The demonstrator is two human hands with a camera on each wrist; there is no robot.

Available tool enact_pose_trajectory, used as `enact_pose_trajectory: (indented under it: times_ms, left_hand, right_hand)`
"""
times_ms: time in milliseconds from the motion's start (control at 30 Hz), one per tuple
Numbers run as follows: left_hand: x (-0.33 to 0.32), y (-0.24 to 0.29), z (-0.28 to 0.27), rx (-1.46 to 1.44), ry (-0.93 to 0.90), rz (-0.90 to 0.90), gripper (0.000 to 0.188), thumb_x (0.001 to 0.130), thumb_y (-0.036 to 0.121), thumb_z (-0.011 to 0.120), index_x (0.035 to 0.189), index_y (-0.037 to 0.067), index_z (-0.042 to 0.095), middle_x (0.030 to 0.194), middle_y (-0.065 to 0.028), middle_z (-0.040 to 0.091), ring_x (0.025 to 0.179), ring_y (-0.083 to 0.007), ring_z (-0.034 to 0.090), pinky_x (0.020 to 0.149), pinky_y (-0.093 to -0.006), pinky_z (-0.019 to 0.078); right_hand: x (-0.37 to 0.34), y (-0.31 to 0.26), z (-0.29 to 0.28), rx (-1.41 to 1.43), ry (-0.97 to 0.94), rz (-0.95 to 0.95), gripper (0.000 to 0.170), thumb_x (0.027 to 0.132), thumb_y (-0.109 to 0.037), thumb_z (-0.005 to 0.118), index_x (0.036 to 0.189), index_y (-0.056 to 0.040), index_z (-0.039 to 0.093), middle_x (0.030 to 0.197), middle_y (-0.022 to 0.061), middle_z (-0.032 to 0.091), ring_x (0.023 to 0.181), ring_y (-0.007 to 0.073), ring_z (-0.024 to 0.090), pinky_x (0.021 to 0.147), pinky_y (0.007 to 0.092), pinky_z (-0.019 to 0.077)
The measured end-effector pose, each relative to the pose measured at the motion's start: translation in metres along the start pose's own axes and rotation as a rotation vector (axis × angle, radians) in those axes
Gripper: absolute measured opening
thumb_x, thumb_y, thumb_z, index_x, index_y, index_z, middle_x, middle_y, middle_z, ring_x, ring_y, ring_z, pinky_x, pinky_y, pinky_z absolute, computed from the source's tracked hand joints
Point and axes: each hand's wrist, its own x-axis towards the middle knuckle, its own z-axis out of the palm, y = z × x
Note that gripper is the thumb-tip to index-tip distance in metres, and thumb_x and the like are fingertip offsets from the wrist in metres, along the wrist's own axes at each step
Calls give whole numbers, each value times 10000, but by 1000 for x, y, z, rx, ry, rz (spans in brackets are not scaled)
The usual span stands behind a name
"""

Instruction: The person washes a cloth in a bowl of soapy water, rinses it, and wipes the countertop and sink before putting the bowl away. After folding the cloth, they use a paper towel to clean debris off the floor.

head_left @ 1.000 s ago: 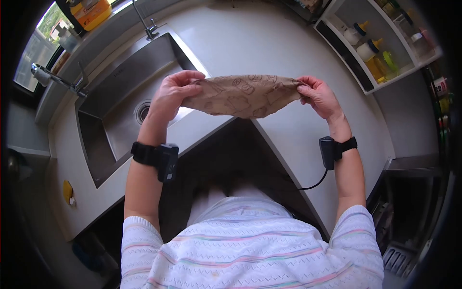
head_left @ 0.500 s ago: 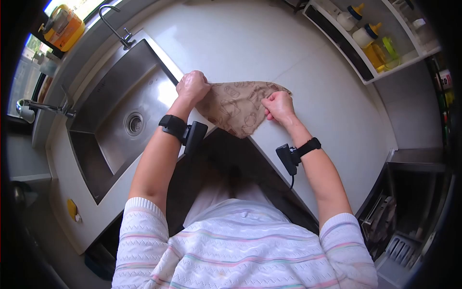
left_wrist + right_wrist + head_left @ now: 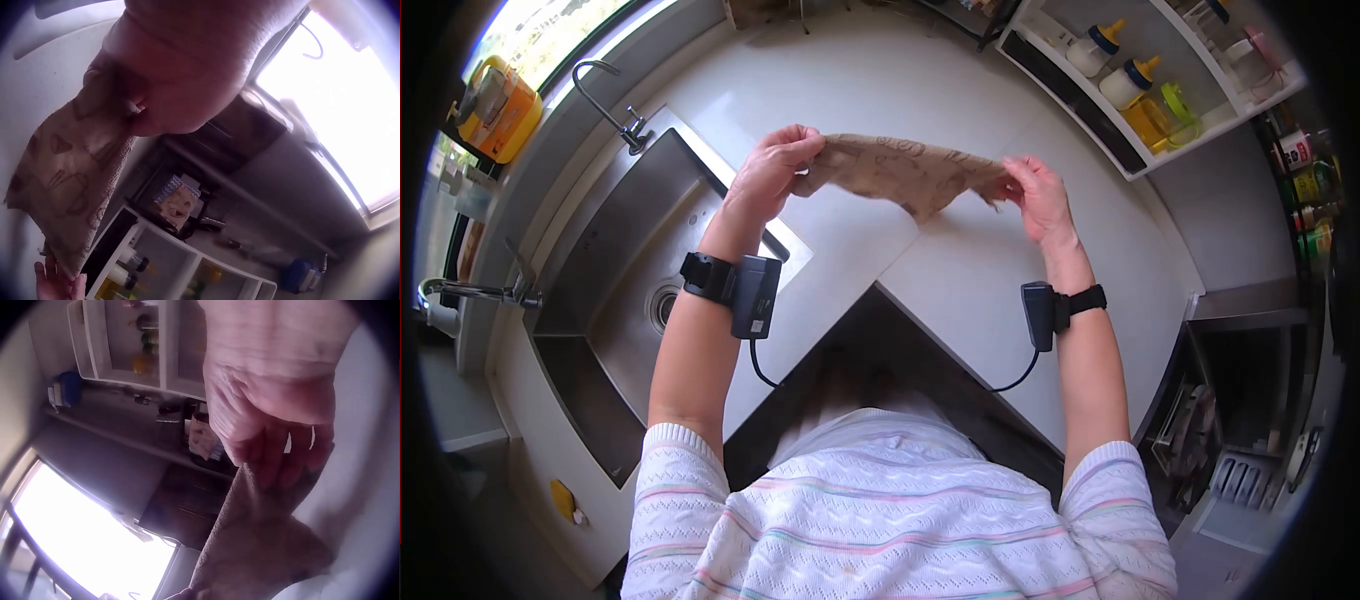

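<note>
A brown cloth point(image 3: 905, 172) with a dark line pattern is stretched between my two hands above the white counter in the head view. My left hand point(image 3: 772, 168) pinches its left corner between thumb and fingers. At the other end my right hand point(image 3: 1040, 200) pinches the right corner. The cloth's lower edge hangs down toward the counter. In the left wrist view the patterned cloth point(image 3: 69, 169) slants down from the left hand point(image 3: 175, 75) to the right fingers. The right wrist view shows the cloth point(image 3: 256, 544) dropping from the right hand point(image 3: 272, 406).
A steel sink point(image 3: 625, 300) with a faucet point(image 3: 485, 290) lies to the left. A white shelf point(image 3: 1140, 165) holding baby bottles point(image 3: 1128, 84) stands at the back right. An orange jug point(image 3: 500, 110) sits by the window. A yellow sponge point(image 3: 563, 497) lies on the front left counter.
Half a second ago the cloth lay lower and bunched toward the right hand, with the hands closer together. Now both hands have lifted and spread it, while the view has shifted.
</note>
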Motion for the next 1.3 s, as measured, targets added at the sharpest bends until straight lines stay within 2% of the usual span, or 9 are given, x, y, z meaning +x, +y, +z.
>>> enact_pose_trajectory:
  times_ms: [67,133,200,333,500,733,933,1200,1300]
  left_hand:
    - [-7,3,8,-53,24,58,66,800,144,590,802,82,568,731,-7,537,598,-81,485,569,-198,408]
    - [-16,-2,2,117,-93,106,58,743,66,609,787,75,571,736,2,546,616,-75,495,589,-187,408]
    - [-29,-20,2,145,-204,-50,100,700,40,625,785,68,581,737,17,554,651,-74,516,598,-191,415]
    - [-34,-54,19,321,-87,-245,138,745,71,607,881,44,611,705,15,553,597,-59,477,536,-195,385]
    - [-24,-66,35,610,104,-310,218,792,106,561,987,19,604,710,5,553,606,-61,463,537,-203,384]
    - [-19,-53,29,476,156,67,255,798,-4,494,1033,2,592,824,-26,605,704,-70,519,652,-211,448]
    - [-21,-19,52,1154,218,271,224,764,20,568,970,74,639,849,-67,638,817,-174,601,767,-290,480]
    - [-22,24,68,957,245,425,116,774,85,601,882,48,619,918,-56,611,842,-151,578,762,-278,466]
    - [-13,25,63,469,-40,353,199,806,179,626,903,20,557,878,-45,587,832,-111,530,797,-241,415]
  right_hand:
    - [2,-12,3,189,-12,-184,139,811,-197,605,796,-69,555,754,28,583,674,114,560,606,226,449]
    - [-7,-7,4,242,1,-130,109,809,-162,601,788,-71,546,722,12,568,632,94,537,547,213,446]
    - [-14,25,-5,102,-77,107,111,811,-164,598,782,-74,539,676,-7,545,572,77,514,469,199,418]
    - [-32,72,-2,47,-12,361,108,812,-164,598,788,-82,532,636,-20,522,487,66,474,417,181,378]
    - [-37,73,-2,98,-25,287,128,808,-142,595,902,-70,546,656,-26,529,550,51,486,442,172,382]
    - [-35,36,-11,16,-42,60,239,797,-60,568,1035,-38,554,746,-31,555,645,41,506,552,177,418]
    - [-40,-6,-17,-137,-200,-55,262,787,-29,549,1047,3,549,841,5,560,779,60,509,693,190,432]
    - [-47,-52,-41,-598,-174,-176,204,799,-40,538,992,16,574,862,10,578,787,71,507,742,213,417]
    - [-43,-56,-52,-402,-174,-343,170,835,-78,509,968,2,578,831,0,579,764,68,512,704,224,428]
